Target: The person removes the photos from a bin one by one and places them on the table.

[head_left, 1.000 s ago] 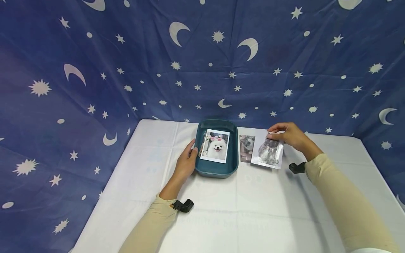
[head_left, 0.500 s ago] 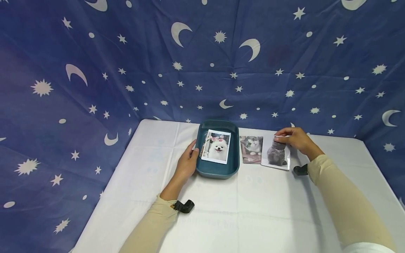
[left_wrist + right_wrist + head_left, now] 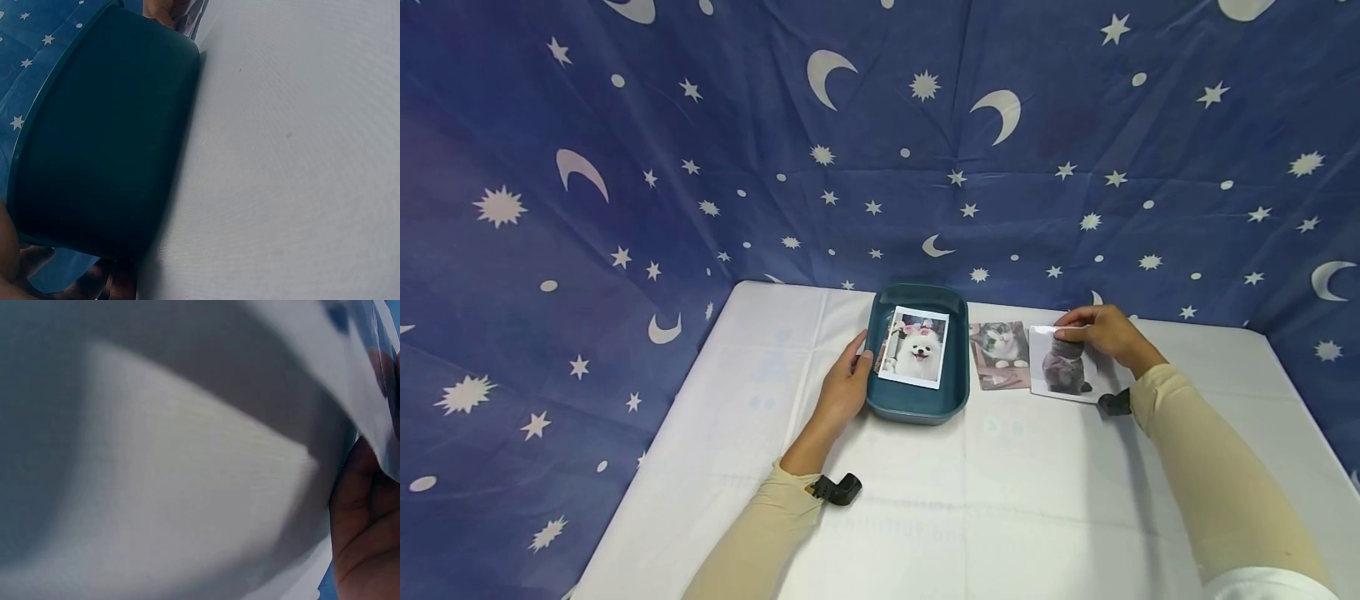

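Note:
My left hand (image 3: 844,385) grips the left side of a dark teal plastic bin (image 3: 921,406), thumb at its rim. In the left wrist view the outer wall of the bin (image 3: 103,137) fills the left side, with fingers (image 3: 94,282) at its end. Inside lies a white-bordered photo of a fluffy white dog (image 3: 919,350), covering most of another picture. Between thumb and fingers, my right hand (image 3: 1102,335) pinches the top of a grey cat photo (image 3: 1064,372) low over the table. Just left of it, a grey-and-white cat photo (image 3: 1002,354) lies flat.
White cloth covers the table (image 3: 910,517). Behind and to the left hangs a blue curtain (image 3: 880,200) with moons and stars, meeting the table's back edge. A black wrist camera (image 3: 842,489) sits on the left arm.
My right hand has drawn the grey cat photo to the right and lowered it, uncovering the grey-and-white cat photo. The left hand stays on the bin.

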Demonstrator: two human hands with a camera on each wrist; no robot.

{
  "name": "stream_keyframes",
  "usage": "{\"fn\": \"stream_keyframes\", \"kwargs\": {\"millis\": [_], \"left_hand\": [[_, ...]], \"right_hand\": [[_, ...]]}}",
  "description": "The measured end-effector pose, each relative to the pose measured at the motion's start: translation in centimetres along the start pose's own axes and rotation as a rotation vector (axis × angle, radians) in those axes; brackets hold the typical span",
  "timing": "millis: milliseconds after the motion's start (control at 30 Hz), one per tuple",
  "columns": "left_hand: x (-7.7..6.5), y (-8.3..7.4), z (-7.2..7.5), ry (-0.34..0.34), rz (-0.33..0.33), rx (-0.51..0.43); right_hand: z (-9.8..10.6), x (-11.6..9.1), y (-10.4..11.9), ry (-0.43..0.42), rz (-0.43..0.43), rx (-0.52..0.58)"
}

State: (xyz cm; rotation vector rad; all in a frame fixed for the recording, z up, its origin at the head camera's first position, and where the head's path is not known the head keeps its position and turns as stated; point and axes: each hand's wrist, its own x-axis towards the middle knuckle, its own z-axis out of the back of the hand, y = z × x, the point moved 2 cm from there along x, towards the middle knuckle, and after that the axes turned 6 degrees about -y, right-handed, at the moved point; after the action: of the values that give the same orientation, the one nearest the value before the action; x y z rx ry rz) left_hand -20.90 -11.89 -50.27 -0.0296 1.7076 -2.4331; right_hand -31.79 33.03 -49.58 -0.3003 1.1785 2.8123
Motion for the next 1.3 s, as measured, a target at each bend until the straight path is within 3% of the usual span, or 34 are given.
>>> {"fn": "stream_keyframes", "kwargs": {"millis": [700,900,1200,1300], "left_hand": [[0.0,0.0,0.1,-0.008,-0.011,0.024],[0.0,-0.1,0.1,-0.003,-0.005,0.027],[0.0,-0.1,0.1,0.002,0.001,0.023],[0.0,0.0,0.1,0.004,0.005,0.026]], "right_hand": [[1.9,0.0,-1.3,-0.012,-0.004,0.028],[1.1,0.3,-1.6,-0.013,-0.005,-0.057],[0.5,0.8,-1.2,-0.073,0.102,-0.262],[0.3,0.8,-0.8,-0.091,0.100,-0.285]]}}
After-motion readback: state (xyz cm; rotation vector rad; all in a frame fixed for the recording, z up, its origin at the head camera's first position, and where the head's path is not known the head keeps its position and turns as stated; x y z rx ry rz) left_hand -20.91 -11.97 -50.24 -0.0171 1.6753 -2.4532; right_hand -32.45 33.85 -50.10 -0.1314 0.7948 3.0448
